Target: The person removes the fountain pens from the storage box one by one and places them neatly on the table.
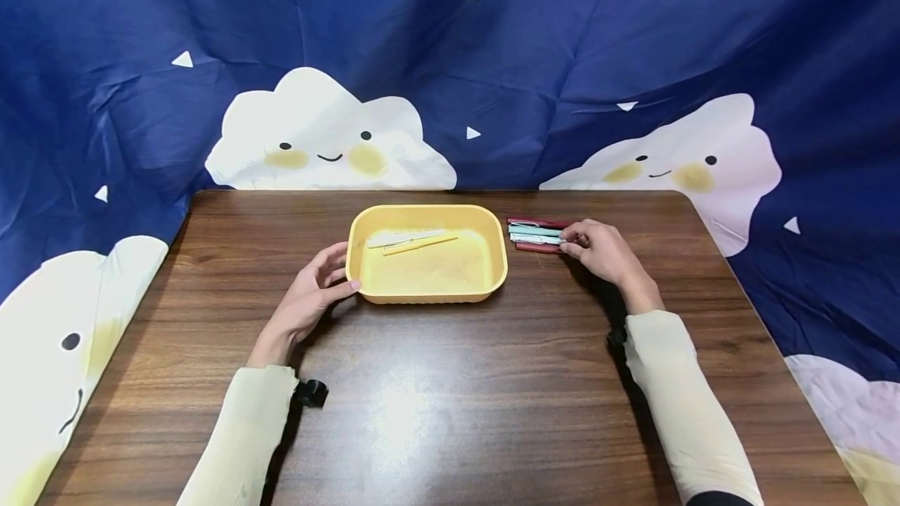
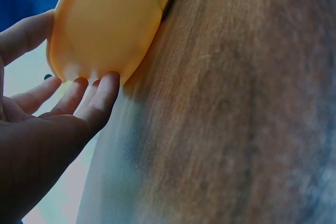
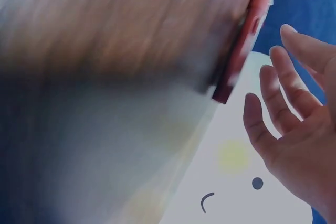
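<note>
A yellow plastic basket (image 1: 429, 297) stands on the table near its back edge. Inside lie a yellow pen (image 1: 419, 244) and a white pen (image 1: 380, 240). My left hand (image 1: 312, 287) holds the basket's left end, thumb at the front corner; in the left wrist view its fingers (image 2: 107, 90) touch the wall. To the basket's right, a light blue pen (image 1: 530, 231), a white pen (image 1: 534, 240) and two red pens (image 1: 537, 248) lie side by side. My right hand (image 1: 605, 252) is at their right ends, fingers spread and apart from the nearer red pen (image 3: 239, 61).
The brown wooden table (image 1: 450, 381) runs back to a dark blue curtain (image 1: 506, 45) printed with white clouds. A black wrist strap piece (image 1: 312, 393) sticks out beside the left sleeve.
</note>
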`<state>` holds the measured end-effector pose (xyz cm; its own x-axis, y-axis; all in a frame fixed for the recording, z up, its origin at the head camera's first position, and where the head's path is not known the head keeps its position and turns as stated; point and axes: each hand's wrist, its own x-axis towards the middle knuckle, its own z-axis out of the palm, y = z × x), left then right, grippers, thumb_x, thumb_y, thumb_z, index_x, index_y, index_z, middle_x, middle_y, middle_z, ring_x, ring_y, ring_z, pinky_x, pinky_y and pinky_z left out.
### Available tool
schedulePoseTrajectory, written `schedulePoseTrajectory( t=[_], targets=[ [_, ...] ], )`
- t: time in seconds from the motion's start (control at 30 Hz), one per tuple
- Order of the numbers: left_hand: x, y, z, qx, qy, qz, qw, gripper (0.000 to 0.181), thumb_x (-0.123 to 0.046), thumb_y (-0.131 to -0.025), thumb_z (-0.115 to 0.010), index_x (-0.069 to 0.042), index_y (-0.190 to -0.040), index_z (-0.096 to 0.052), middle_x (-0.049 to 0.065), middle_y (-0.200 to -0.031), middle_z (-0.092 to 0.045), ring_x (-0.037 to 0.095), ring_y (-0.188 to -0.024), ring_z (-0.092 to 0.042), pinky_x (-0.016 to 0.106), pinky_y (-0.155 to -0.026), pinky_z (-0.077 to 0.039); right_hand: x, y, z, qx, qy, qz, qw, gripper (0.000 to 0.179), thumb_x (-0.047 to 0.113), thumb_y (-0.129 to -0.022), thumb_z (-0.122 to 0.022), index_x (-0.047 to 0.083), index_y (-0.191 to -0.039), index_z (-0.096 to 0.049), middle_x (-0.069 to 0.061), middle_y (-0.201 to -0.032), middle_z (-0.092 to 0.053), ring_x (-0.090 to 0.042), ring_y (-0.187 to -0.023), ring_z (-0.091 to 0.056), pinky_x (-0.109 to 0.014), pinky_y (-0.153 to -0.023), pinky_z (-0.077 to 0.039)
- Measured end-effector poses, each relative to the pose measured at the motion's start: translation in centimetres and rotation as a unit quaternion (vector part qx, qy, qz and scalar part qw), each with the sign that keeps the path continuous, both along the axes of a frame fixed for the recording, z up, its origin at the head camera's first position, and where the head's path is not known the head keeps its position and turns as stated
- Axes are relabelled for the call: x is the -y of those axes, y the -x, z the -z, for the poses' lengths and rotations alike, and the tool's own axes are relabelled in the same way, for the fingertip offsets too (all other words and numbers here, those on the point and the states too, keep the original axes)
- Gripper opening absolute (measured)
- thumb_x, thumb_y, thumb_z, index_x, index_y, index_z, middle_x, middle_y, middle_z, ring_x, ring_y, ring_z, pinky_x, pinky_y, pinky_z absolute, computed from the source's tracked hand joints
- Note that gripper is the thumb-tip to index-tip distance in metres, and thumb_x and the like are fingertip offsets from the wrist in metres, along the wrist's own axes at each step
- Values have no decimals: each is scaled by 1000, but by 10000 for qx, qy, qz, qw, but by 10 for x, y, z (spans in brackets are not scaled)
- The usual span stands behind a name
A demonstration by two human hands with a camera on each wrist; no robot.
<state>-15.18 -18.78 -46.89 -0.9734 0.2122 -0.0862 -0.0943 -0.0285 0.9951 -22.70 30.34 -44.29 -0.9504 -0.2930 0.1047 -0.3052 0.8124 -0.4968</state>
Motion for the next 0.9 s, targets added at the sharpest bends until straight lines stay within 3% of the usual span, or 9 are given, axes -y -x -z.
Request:
schedulePoseTrajectory(
  t=[0.3, 0.57, 0.9],
  targets=[
    [0, 0, 0, -1, -35, -36, 10000, 75, 6, -89, -70, 0, -154, -33, 26, -149, -41, 41, -130, -47, 22, -92, -50, 15, -6, -13, -293, 488, -22, 9984, 22, 18, -94, -74, 2, -110, -73, -15, -105, -70, -30, -90, -62, -41, -80, -45],
    [-1, 1, 0, 26, -34, -21, 10000, 75, 6, -89, -70, 1, -154, -32, 26, -150, -41, 41, -131, -46, 22, -93, -49, 26, -11, -22, -267, 656, 38, 9975, 26, 20, -95, -73, 2, -113, -72, -16, -109, -70, -34, -94, -62, -50, -83, -47],
    [-1, 0, 0, 3, -5, -19, 10000, 74, 4, -90, -70, 0, -154, -33, 26, -149, -41, 40, -130, -47, 22, -92, -49, 48, -15, -33, -432, 982, -304, 9938, 23, 20, -93, -76, 4, -110, -73, -15, -107, -70, -31, -96, -64, -50, -84, -48]
  ],
)
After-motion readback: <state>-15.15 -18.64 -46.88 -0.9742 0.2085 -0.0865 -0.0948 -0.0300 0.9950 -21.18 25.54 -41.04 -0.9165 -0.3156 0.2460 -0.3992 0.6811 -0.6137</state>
